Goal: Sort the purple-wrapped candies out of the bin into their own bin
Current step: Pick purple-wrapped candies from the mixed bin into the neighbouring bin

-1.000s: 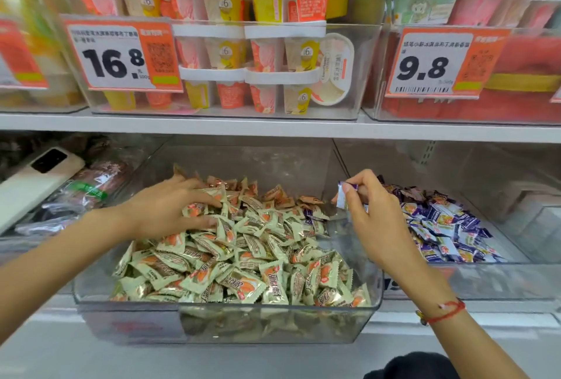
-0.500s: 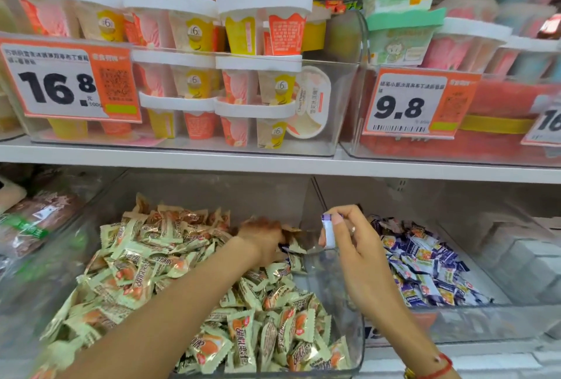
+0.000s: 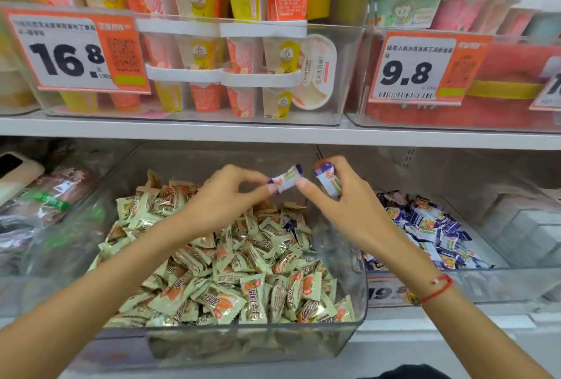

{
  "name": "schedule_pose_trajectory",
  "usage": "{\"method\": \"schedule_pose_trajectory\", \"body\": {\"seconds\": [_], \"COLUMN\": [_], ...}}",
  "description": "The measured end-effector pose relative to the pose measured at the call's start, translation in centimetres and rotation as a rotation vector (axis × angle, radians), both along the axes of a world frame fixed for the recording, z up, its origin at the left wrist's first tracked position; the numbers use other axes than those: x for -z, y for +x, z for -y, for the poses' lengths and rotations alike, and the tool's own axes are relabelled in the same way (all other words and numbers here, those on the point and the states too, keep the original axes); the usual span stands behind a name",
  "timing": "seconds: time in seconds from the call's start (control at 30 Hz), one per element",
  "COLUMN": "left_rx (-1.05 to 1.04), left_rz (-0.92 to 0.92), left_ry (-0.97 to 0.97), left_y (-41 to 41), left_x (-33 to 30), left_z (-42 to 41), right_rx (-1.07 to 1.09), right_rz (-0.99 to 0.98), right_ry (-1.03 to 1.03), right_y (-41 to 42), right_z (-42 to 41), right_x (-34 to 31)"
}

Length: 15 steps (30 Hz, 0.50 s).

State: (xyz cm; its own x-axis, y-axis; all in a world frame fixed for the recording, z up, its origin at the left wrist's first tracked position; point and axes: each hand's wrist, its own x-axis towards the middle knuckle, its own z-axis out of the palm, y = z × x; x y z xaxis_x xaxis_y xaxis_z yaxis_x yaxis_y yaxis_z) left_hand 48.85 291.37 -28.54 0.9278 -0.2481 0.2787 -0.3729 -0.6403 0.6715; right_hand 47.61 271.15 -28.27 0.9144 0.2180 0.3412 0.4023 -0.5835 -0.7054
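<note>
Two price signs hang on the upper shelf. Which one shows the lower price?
The right-hand sign, reading 9.8, above the bin of purple candies. The left sign reads 16.8.

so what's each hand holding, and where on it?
Left hand pinches a purple candy at its lower end. Right hand grips another candy around its middle.
</note>
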Motion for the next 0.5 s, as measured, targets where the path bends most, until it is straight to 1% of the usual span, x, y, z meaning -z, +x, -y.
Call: {"method": "schedule_pose_trajectory", "body": {"seconds": [0.07, 0.13, 0.2, 0.23, 0.27, 0.33, 0.43, 0.5], "left_rx": [0.099, 0.133, 0.112, 0.094, 0.081, 0.1, 0.203, 0.233], "left_rz": [-0.024, -0.049, -0.042, -0.033, -0.024, -0.066, -0.265, -0.342], "left_ry": [-0.178, -0.314, -0.376, -0.333, -0.222, 0.136, 0.649, 0.886], "left_y": [-1.5, -2.3, -1.9, -1.2, -0.2, 2.2, 4.9, 5.4], "left_x": [-1.0, -1.2, -0.7, -0.1, 0.5, 2.1, 5.0, 6.3], "left_z": [0.8, 2.0, 2.7, 2.8, 2.8, 2.7, 3.2, 3.3], "right_rx": [-0.007, -0.035, -0.016, 0.017, 0.056, 0.109, 0.097, 0.037], "right_rz": [-0.005, 0.007, 0.084, 0.122, 0.144, 0.149, 0.133, 0.134], "right_ry": [0.025, 0.128, 0.202, 0.205, 0.196, 0.163, -0.006, -0.092], "right_y": [0.0, 0.1, -0.1, -0.2, -0.4, -0.6, -0.6, -0.7], "right_z": [-0.8, -1.5, -1.5, -1.3, -0.9, 0.0, 1.2, 1.6], "right_x": [-0.6, -0.9, -0.9, -0.8, -0.6, -0.3, 0.5, 1.1]}}
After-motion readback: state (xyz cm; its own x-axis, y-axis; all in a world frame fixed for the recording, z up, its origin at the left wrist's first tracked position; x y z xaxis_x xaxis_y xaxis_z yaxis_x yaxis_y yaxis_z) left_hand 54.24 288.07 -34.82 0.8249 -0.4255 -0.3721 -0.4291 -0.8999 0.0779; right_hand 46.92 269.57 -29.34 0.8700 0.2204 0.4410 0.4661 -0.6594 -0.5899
